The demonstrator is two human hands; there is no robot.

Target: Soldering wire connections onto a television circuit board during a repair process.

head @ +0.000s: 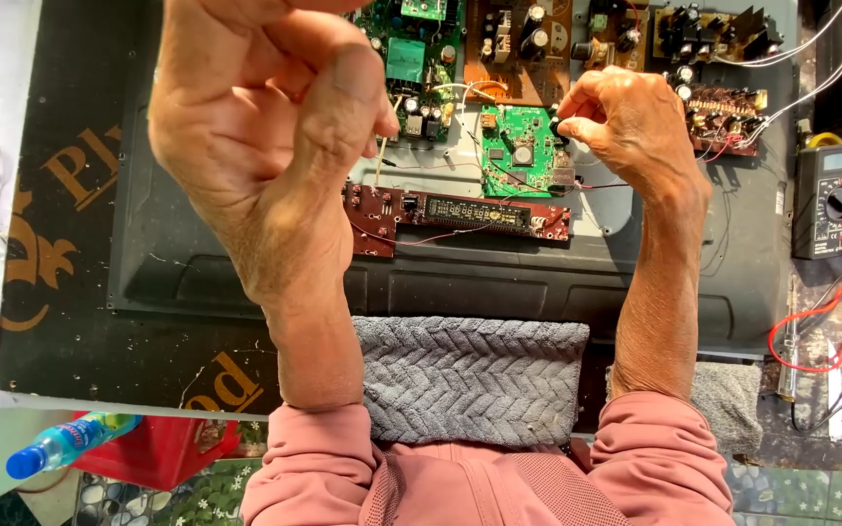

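A big dark grey plastic appliance back panel point(246, 273) lies flat on the tabletop point(830, 409), filling most of the view, with bare circuit boards spread over its upper part. A grey knitted cloth with a herringbone weave point(470, 375) is folded over its near edge, between the two forearms in pink sleeves.

The left hand point(255, 127) is raised close to the camera, well above the panel, its fingers curled in and thumb pressed against the fingertips; a thin pale wire point(382, 156) runs down from the pinch, though whether it is truly gripped cannot be told. The right hand point(626, 122) hovers just beside the small green square circuit board point(523, 151), fingers bunched nearly closed, pinching something small and dark at its upper right corner; what it is cannot be made out.

Below the green board, between the two hands, lies a long narrow red circuit board with a dark display strip point(460, 212). To the right sits a grey handheld multimeter with a round dial point(833, 200), red leads point(811, 331) trailing from it. A clear plastic bottle with a blue cap point(65, 443) lies at lower left.
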